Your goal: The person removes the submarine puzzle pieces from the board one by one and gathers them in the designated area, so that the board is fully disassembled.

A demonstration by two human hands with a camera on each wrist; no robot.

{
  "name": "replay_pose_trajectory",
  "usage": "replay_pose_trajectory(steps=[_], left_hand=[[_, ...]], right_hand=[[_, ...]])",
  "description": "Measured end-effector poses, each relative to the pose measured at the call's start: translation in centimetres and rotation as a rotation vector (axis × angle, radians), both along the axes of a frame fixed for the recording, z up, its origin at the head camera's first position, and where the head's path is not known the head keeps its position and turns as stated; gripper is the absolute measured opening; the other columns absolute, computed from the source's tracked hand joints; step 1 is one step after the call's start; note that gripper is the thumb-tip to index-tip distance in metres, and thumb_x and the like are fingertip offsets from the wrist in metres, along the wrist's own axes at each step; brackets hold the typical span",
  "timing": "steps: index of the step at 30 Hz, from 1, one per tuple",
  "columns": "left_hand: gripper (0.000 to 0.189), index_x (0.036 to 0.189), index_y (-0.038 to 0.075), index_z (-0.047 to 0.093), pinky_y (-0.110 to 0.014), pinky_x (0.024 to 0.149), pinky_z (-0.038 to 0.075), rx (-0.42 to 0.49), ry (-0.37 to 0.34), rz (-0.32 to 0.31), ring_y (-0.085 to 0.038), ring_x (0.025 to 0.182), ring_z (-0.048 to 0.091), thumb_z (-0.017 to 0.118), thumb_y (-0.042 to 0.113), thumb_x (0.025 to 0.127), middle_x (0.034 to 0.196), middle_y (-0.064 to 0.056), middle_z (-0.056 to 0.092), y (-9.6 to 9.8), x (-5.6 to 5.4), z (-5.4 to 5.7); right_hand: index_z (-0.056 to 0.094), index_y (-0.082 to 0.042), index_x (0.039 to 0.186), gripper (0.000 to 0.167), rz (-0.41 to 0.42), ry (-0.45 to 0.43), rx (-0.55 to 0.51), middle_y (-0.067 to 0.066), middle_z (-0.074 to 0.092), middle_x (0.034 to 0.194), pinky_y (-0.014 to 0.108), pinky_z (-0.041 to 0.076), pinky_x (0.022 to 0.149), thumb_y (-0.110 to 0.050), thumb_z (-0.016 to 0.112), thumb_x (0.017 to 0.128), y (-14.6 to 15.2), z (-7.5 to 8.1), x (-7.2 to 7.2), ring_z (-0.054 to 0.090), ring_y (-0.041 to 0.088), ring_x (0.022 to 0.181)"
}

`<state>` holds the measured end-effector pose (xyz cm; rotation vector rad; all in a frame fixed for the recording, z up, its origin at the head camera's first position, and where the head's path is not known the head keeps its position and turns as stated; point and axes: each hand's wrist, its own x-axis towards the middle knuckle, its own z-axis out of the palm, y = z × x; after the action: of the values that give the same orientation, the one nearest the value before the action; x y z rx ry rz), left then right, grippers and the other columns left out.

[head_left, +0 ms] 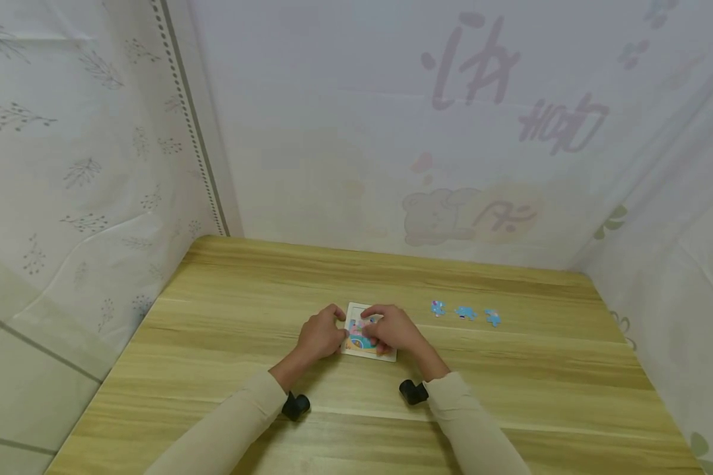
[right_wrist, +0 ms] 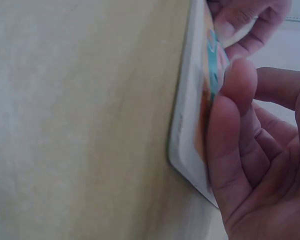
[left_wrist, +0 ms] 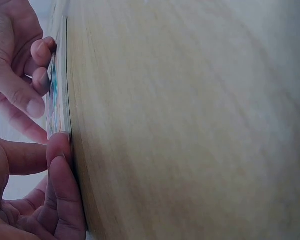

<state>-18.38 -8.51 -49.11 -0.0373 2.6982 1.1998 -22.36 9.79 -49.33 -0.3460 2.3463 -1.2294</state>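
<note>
A small jigsaw puzzle board (head_left: pixel 371 357) with a pale frame and a pink, teal and orange picture lies flat on the table. My left hand (head_left: pixel 322 333) holds it by the left edge, thumb and fingertips at the frame; the left wrist view shows these fingers (left_wrist: pixel 65 190) curled low against the side. Over the picture is my right hand (head_left: pixel 397 328), its index finger reaching toward the upper part and its thumb lower down. Bent right fingers (right_wrist: pixel 222 145) rest close on the picture in the right wrist view; I cannot tell whether they pinch a piece.
Three loose blue puzzle pieces, a left one (head_left: pixel 437 308), a middle one (head_left: pixel 466 313) and a right one (head_left: pixel 492 317), lie in a row right of the board. The wooden table (head_left: pixel 261 277) meets a printed curtain (head_left: pixel 309 165) at the back and sides.
</note>
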Motion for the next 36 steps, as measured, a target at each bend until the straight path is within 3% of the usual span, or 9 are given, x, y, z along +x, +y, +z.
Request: replay_pose_trajectory(steps=[8,20,26,30,36], left_hand=[[0.028,0.112,0.003,0.058,-0.024,0.045,0.037,0.001,-0.007,-0.005,-0.011,0.041,0.053,0.068,0.011,0.088,0.050,-0.001,0.058,0.0,0.0,0.1],[0.041,0.118,0.003,0.053,-0.026,0.050,0.036,0.008,-0.030,-0.077,-0.012,0.047,0.054,0.071,0.012,0.082,0.053,0.002,0.061,-0.3,-0.2,0.4],[0.039,0.117,0.004,0.053,-0.026,0.050,0.035,0.009,-0.040,-0.074,-0.012,0.046,0.052,0.071,0.013,0.083,0.052,0.001,0.060,-0.4,-0.2,0.4],[0.038,0.117,0.004,0.053,-0.026,0.049,0.035,0.007,-0.035,-0.067,-0.011,0.045,0.051,0.071,0.013,0.084,0.052,0.000,0.061,-0.4,-0.2,0.4],[0.039,0.116,0.004,0.054,-0.026,0.050,0.036,-0.005,-0.015,-0.060,-0.011,0.045,0.052,0.071,0.011,0.082,0.051,0.002,0.058,-0.3,-0.1,0.3]], right_hand=[[0.064,-0.007,0.114,0.025,0.007,0.040,0.030,0.002,0.057,0.056,0.026,0.047,0.042,-0.009,0.061,0.090,-0.4,-0.3,0.2,0.051,0.012,0.038],[0.052,-0.007,0.099,0.009,0.029,-0.001,-0.028,0.003,0.054,0.056,0.024,0.046,0.042,-0.007,0.058,0.093,-0.5,0.0,0.1,0.052,0.012,0.039],[0.056,-0.005,0.096,0.013,0.079,-0.060,-0.050,0.003,0.055,0.060,0.025,0.048,0.044,-0.017,0.062,0.095,-0.1,-0.1,-0.2,0.053,0.013,0.042],[0.065,-0.005,0.095,0.016,0.115,-0.044,-0.046,0.002,0.057,0.062,0.027,0.049,0.045,-0.022,0.063,0.095,0.0,-0.1,-0.4,0.054,0.012,0.042],[0.065,-0.005,0.097,0.019,0.048,-0.065,-0.120,0.007,0.061,0.068,0.030,0.051,0.045,-0.023,0.062,0.096,0.7,0.2,-0.3,0.054,0.013,0.041]])
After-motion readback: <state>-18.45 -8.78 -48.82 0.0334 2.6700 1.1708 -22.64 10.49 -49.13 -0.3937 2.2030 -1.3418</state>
